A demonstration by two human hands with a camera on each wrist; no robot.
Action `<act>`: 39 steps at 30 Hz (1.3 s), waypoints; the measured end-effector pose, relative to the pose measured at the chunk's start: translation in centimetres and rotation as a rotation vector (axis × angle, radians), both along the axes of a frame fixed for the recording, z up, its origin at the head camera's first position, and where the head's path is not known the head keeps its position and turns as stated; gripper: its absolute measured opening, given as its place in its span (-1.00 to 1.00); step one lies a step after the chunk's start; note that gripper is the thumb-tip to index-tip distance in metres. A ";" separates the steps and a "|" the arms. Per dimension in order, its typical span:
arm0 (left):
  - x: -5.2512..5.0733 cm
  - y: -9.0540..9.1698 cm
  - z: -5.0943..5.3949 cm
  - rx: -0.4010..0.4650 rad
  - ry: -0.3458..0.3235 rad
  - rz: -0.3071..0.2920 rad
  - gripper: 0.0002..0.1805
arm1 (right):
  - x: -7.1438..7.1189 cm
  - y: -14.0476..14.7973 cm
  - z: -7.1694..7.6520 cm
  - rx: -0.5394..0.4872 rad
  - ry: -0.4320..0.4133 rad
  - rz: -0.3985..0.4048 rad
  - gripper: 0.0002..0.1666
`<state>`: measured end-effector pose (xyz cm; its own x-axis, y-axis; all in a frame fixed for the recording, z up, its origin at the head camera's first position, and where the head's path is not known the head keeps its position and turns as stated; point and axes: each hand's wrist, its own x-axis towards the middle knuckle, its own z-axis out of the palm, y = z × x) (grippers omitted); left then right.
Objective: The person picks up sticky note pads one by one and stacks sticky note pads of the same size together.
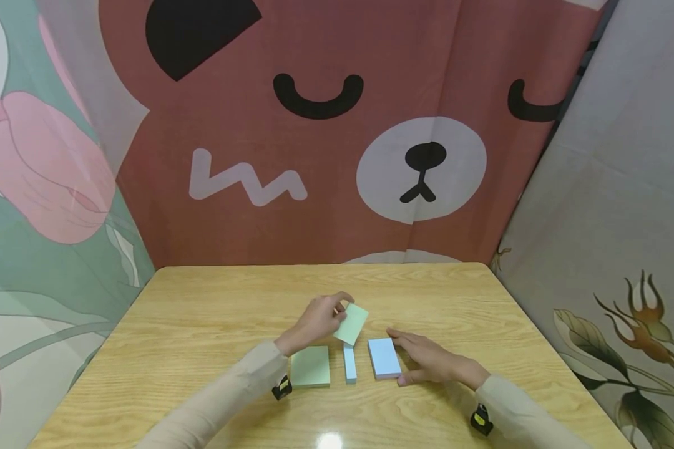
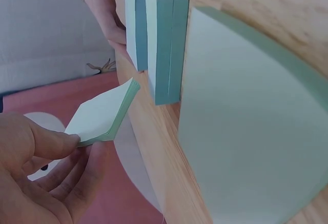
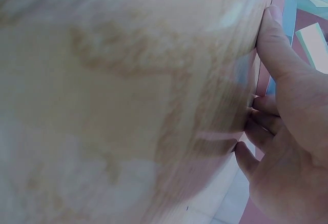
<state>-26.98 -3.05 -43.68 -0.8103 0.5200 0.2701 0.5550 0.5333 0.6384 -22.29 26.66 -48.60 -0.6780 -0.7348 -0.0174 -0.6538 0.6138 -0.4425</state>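
Note:
My left hand [image 1: 321,319] pinches a small pale-green sticky note pad [image 1: 352,324] between thumb and fingers, tilted and raised off the table; the left wrist view shows the pad [image 2: 102,114] and its darker green side. Below that hand lies a larger green square pad [image 1: 310,366]. To its right is a narrow light-blue pad [image 1: 350,365], which the left wrist view shows as a tall block [image 2: 168,49]. My right hand [image 1: 429,358] rests along the right side of a blue rectangular pad [image 1: 384,358] with a pinkish lower layer, thumb at its near corner, fingers extended toward its far corner.
The pads lie on a wood-grain table [image 1: 230,299]. A bear-print cloth [image 1: 314,231] hangs behind its far edge, with floral cloths at left [image 1: 45,168] and right [image 1: 606,206]. Light glares on the near edge.

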 end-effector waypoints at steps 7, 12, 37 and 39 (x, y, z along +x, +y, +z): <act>0.2 0.9 0.1 -0.004 0.002 -0.007 -0.68 | 0.1 0.0 0.0 0.004 -0.005 -0.011 -0.06; 0.6 1.7 0.2 -0.012 0.001 -0.022 -0.69 | 0.0 0.0 -0.2 -0.004 -0.002 -0.011 -0.07; 0.9 3.6 -0.6 -0.049 -0.069 -0.068 -0.64 | -0.3 0.1 -0.4 -0.013 0.048 0.012 -0.10; 0.9 3.8 -0.7 -0.045 -0.088 -0.080 -0.66 | -0.3 0.2 -0.5 -0.017 0.056 0.017 -0.10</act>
